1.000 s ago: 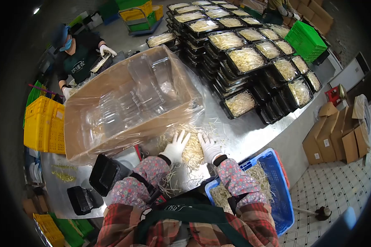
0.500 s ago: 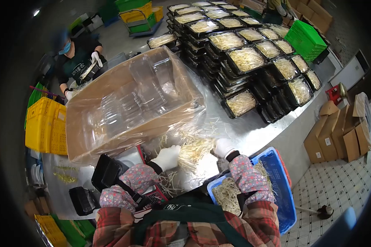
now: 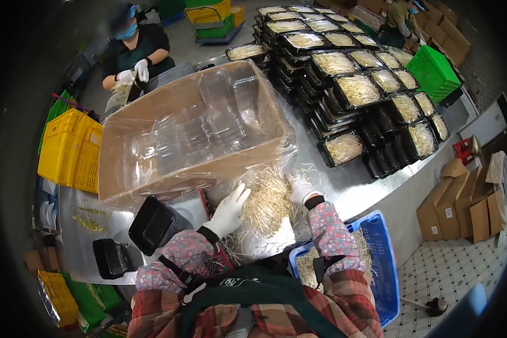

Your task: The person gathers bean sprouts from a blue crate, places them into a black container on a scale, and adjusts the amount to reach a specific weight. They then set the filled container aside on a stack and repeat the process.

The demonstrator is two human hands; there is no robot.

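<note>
**Heap of pale sprouts (image 3: pixel 267 203) between the left hand (image 3: pixel 229 213) and right hand (image 3: pixel 300 190)**

The metal counter (image 3: pixel 360 194) spans the scene. At its far right rise stacked black trays (image 3: pixel 357 90) filled with sprouts. The plastic-lined cardboard box (image 3: pixel 135 118) sits left of them, holding clear plastic containers (image 3: pixel 200 132). At the far left, a person (image 3: pixel 146 42) in white gloves handles sprouts. The blue basket (image 3: pixel 383 253), also containing sprouts, is at the near right.

The loose heap lies on the counter, on the near side of the box. At the near left, an unfilled black tray (image 3: pixel 152 225) leans beside a smaller-looking one (image 3: pixel 110 258); a red-edged keypad (image 3: pixel 215 265) shows beside the left sleeve.

Both hands wear white gloves. The left is released, its fingers extended at the heap's left edge. The right has its fingers bent at the right edge; whether it grasps any strands cannot be told.
</note>
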